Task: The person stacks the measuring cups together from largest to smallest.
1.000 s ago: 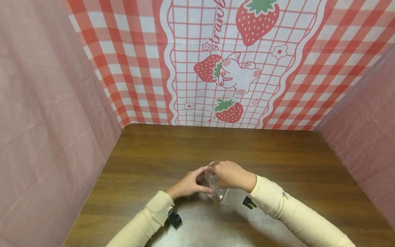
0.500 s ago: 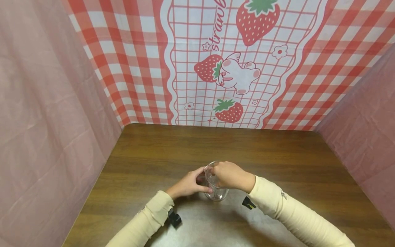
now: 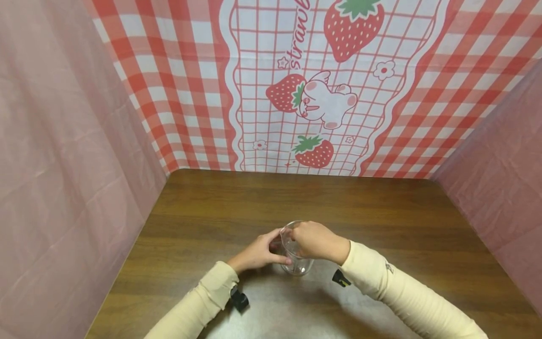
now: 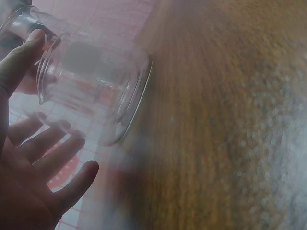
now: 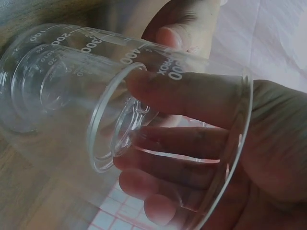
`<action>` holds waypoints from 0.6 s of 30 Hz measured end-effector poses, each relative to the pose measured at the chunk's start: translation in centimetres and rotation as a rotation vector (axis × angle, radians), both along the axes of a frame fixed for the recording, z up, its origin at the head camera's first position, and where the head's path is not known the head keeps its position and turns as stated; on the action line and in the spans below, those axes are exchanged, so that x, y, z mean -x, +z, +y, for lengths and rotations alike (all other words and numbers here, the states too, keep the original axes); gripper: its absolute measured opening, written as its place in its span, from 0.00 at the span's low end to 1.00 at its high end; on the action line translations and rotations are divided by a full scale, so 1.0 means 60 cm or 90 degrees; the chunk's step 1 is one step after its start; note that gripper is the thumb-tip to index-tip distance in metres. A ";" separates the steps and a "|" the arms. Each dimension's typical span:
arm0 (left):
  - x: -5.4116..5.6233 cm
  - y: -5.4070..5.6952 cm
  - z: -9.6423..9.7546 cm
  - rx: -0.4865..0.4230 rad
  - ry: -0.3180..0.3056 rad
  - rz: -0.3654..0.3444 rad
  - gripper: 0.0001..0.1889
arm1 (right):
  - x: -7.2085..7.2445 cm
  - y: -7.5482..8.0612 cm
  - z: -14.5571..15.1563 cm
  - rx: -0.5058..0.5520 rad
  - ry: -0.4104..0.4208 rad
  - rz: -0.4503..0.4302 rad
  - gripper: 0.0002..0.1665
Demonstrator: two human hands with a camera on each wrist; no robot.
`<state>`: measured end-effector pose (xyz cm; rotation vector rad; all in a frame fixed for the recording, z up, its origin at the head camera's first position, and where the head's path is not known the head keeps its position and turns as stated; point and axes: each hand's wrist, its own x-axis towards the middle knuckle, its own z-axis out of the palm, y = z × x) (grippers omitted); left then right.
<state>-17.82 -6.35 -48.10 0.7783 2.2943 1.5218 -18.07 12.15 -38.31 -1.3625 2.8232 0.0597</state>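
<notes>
A clear glass beaker (image 3: 299, 269) with white volume marks stands on the table between the two hands. My left hand (image 3: 255, 254) cups its left side, thumb in front and fingers behind; the little finger (image 4: 79, 184) is off the glass in the left wrist view. From above, my right hand (image 3: 320, 241) reaches into the mouth. Through the glass, the right wrist view shows the thumb and fingers pinching the rim of a smaller beaker (image 5: 96, 136) nested inside. Further rings appear within it, but how many beakers are nested I cannot tell.
The wood-patterned table (image 3: 211, 202) extends around the hands. A red-checked strawberry cloth (image 3: 254, 108) hangs along its back edge. Pink curtains (image 3: 63, 165) close off both sides. A dark strap-mounted device (image 3: 239, 300) sits at each wrist.
Half a second or so back, the right hand and forearm shifted very slightly left. Since then both hands and the beaker look still.
</notes>
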 end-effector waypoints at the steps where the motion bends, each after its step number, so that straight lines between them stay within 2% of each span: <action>1: 0.000 0.001 0.000 -0.002 0.000 0.000 0.42 | 0.000 0.000 0.000 -0.003 0.001 0.003 0.14; 18: 0.000 0.000 0.000 0.004 0.003 0.005 0.42 | -0.001 0.001 0.002 -0.025 -0.004 0.011 0.13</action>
